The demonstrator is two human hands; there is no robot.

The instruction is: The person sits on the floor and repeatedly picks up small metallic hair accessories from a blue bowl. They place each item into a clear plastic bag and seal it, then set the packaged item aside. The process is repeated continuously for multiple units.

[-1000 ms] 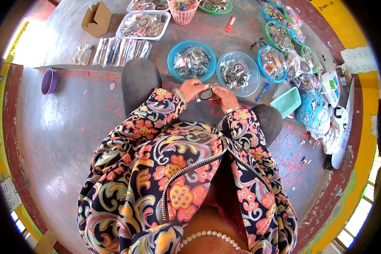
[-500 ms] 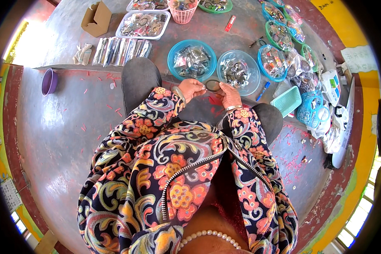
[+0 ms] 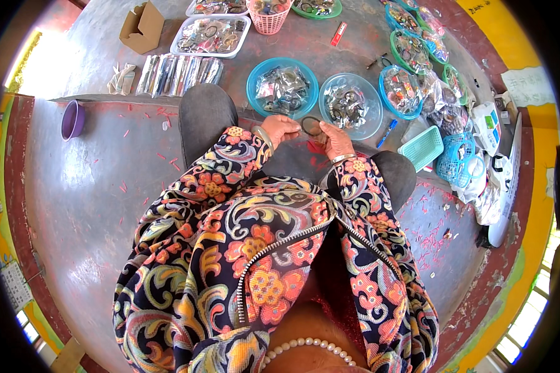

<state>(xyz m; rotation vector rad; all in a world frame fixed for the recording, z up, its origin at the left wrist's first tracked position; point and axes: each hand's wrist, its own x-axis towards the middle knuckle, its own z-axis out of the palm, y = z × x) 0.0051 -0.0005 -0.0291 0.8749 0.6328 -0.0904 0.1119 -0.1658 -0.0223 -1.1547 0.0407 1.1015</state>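
Head view: right hand (image 3: 336, 139) is gripping a dark ring (image 3: 311, 126) by its right side, thumb and fingers pinching; ring is sitting between the two hands, just on the near side of the basins
Left hand (image 3: 282, 129) is holding its fingertips together right by the ring's left edge; can't tell if they're gripping it or something small
For a clean job I'd be pinching only the rim, keeping the right steady, not bending the ring out of round
Around it: blue basin (image 3: 254, 73) is standing far left of the ring, pale blue bowl (image 3: 372, 102) far right, its near rim crowding the right hand
Left knee (image 3: 208, 109) and right knee (image 3: 395, 177) are flanking the hands, probably limiting side room
Farther right, blue marker (image 3: 387, 133) is lying near a turquoise basket (image 3: 420, 151); far left, flat packets (image 3: 179, 76) are lying in a row
Red scraps (image 3: 430, 248) are littering the floor (image 3: 106, 205), so dropped bits could be getting lost
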